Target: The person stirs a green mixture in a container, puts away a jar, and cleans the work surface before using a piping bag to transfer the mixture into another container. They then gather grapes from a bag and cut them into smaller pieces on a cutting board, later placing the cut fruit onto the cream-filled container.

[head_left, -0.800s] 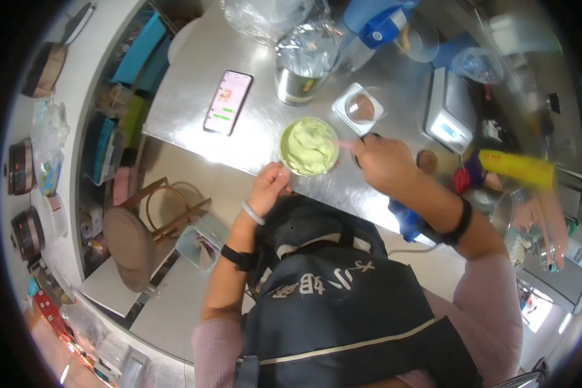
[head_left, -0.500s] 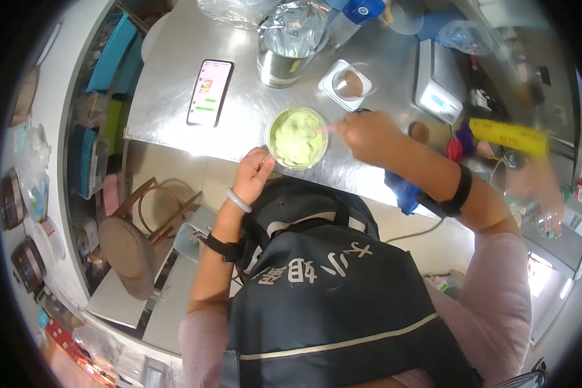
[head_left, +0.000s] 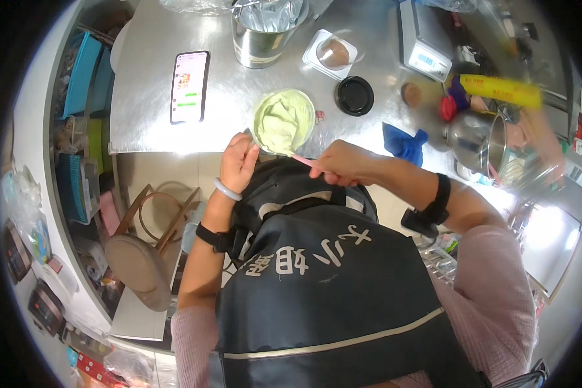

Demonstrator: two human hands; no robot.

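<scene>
In the head view, the work is centring on a cup [head_left: 314, 115] of green cream [head_left: 281, 118], which is standing out just above the middle of the frame, near the front edge of the steel table [head_left: 142, 126]. Whether the cup is resting on the metal or is being held slightly tilted, I cannot tell.

The left hand [head_left: 238, 160] is closing its thumb and fingers on the cup at the lower-left rim. The right hand [head_left: 343, 163], just below and right of the cup, is gripping a pink spatula [head_left: 302, 160] in curled fingers; its tip is meeting the cream at the lower rim.

As for progress, the cream is looking smooth and even in colour — no dry patches are showing — so it seems to be well worked. It is lying in thick folds rather than level, and with the spatula in it, the working appears not to be finished. How much is remaining, the picture is not settling.

Around it, a phone [head_left: 190, 87] is lying upper left, a pot [head_left: 260, 53] is standing top centre, and a black lid [head_left: 354, 96] is lying right of the cup — apart from it, leaving the cup uncovered.
</scene>
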